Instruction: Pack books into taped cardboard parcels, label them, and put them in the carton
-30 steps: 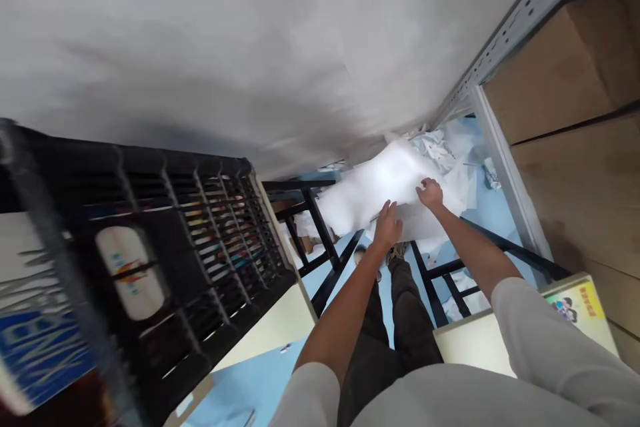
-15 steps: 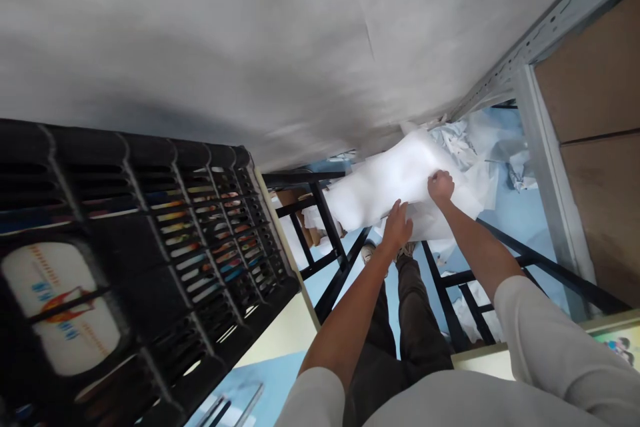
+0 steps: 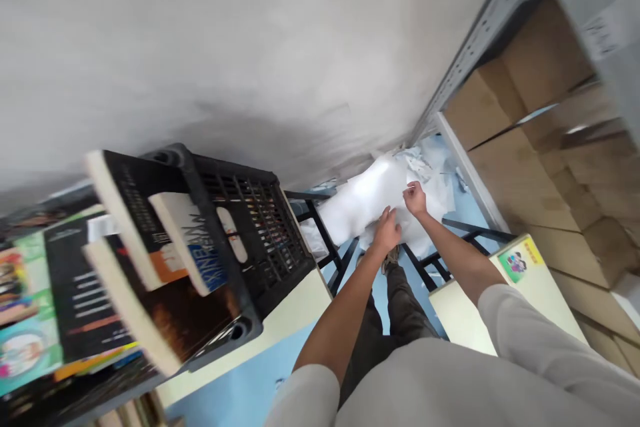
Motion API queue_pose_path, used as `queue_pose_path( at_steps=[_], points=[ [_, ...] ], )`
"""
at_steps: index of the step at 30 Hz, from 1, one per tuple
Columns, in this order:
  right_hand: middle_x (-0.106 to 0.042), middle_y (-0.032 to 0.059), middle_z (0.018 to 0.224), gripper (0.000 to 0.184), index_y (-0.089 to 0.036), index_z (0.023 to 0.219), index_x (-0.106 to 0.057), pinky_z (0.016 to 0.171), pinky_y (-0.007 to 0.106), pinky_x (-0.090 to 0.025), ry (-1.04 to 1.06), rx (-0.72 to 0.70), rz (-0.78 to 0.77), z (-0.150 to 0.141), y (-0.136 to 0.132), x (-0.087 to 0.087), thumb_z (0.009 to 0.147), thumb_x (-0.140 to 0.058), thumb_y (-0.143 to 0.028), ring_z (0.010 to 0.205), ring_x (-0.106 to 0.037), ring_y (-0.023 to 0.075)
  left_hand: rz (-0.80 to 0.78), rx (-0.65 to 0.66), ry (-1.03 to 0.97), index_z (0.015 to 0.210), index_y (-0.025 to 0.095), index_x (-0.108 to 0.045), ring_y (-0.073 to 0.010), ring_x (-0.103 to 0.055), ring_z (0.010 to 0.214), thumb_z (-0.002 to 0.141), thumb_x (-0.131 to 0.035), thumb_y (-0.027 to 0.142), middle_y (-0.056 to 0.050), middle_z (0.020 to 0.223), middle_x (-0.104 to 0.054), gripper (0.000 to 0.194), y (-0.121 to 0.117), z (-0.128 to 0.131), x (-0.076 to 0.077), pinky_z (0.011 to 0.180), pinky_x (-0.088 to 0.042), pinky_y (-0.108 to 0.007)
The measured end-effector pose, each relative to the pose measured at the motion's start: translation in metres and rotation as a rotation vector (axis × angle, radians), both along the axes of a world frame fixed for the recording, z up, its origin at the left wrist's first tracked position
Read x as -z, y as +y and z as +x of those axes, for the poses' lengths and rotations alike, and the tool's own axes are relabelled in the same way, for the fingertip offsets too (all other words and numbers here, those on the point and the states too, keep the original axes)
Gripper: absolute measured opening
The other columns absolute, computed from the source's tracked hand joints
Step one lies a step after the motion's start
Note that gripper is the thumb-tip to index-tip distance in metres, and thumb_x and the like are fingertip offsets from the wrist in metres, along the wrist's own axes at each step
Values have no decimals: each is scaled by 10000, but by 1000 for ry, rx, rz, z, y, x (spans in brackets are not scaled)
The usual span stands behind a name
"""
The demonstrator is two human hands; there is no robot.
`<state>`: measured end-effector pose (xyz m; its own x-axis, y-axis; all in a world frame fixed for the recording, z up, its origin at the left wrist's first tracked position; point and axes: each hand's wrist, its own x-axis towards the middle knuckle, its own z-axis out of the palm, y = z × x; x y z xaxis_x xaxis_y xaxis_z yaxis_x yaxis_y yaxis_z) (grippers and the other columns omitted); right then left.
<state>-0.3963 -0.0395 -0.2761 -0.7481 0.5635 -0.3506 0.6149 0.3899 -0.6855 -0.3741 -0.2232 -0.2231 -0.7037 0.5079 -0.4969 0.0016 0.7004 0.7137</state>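
A bulky white sheet of soft wrapping material (image 3: 345, 207) spreads over the far end of a gap, between the black metal frames. Near its front edge is my left hand (image 3: 387, 232), fingers stretched forward and thumb a little apart; I cannot tell whether it touches the sheet. My right hand (image 3: 415, 200) is closed in a pinch above the right part of the sheet. A small pale glint shows at its fingertips, too small to name.
On the left, a black plastic crate (image 3: 273, 247) filled with books (image 3: 140, 213) rests on a cream tabletop (image 3: 300, 307). Another cream top (image 3: 463, 307) is at right, before a metal rack (image 3: 473, 173) of cardboard boxes (image 3: 520, 180). A grey-white wall (image 3: 300, 33) rises behind. Black legs (image 3: 340, 267) flank the gap.
The view has shifted, so more of the book crate and the boxes shows. My right hand has lifted and turned slightly, its fingers pinched. My left hand stays near the sheet's front edge.
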Motion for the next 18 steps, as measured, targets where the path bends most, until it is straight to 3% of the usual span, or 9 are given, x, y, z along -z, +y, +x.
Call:
queue_pose_path(
  at_steps=[4, 6, 10, 14, 18],
  points=[
    [-762, 75, 1115, 472, -236, 1333, -556, 859, 357, -586, 119, 147, 15, 51, -5, -77, 865, -506, -281, 777, -706, 206, 30, 134, 57, 1605, 203, -529, -344, -429, 1622, 981, -582, 176, -148, 1784, -376, 626, -2, 11, -58, 1352, -362, -505],
    [-762, 114, 1190, 422, -221, 1262, -623, 913, 385, -586, 169, 217, 80, 85, -8, -113, 865, -491, -282, 809, -705, 219, 49, 215, 87, 1611, 194, -520, -345, -428, 1622, 981, -580, 179, -160, 1786, -369, 633, -4, 22, -86, 1349, -363, -506],
    [-785, 136, 1129, 390, -188, 1133, -734, 967, 417, -584, 171, 382, 160, 165, -16, -174, 876, -459, -290, 868, -711, 256, 91, 393, 151, 1623, 184, -509, -348, -408, 1632, 977, -576, 184, -168, 1785, -367, 650, -1, 55, -132, 1355, -345, -491],
    [-791, 127, 1230, 447, -193, 1197, -764, 996, 422, -595, 153, 554, 216, 253, -30, -213, 879, -465, -294, 953, -729, 263, 138, 604, 198, 1644, 201, -489, -350, -410, 1629, 969, -585, 200, -160, 1776, -391, 682, 12, 105, -165, 1356, -338, -512],
    [-780, 119, 1328, 439, -203, 1227, -769, 1044, 414, -595, 126, 683, 223, 335, -50, -230, 892, -497, -288, 1042, -748, 246, 141, 804, 211, 1643, 184, -486, -340, -379, 1649, 976, -560, 195, -182, 1775, -389, 672, 24, 157, -186, 1353, -333, -519]
  ],
)
